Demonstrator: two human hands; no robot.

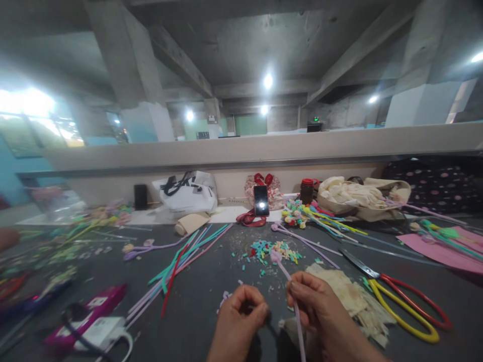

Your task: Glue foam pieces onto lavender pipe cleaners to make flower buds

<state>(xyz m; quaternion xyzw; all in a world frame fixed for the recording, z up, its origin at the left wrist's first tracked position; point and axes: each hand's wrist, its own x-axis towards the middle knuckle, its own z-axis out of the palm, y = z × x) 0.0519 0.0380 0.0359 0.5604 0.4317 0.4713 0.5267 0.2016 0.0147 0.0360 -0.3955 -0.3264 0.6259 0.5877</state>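
Observation:
My right hand (315, 301) is closed around a lilac pipe cleaner (298, 319), which slants up and away to a small pinkish-purple flower-like head (276, 257). To its left, my left hand (241, 319) has thumb and forefinger pressed together; anything between them is too small to make out. Small lilac pieces (225, 298) lie just beyond the left hand. Short cut bits (264, 250) in turquoise, red and cream are heaped behind the flower head. Beside my right hand lies crumpled cream cloth (350, 296).
Scissors (377, 276) with red and yellow handles lie at right. Loose coloured pipe cleaners (177, 269) spread at left, near a magenta box (90, 314) and white adapter (100, 332). A phone (261, 201) stands at the back, left of a yellow-tipped bundle (313, 213). At far left, a blurred hand (8, 237) shows.

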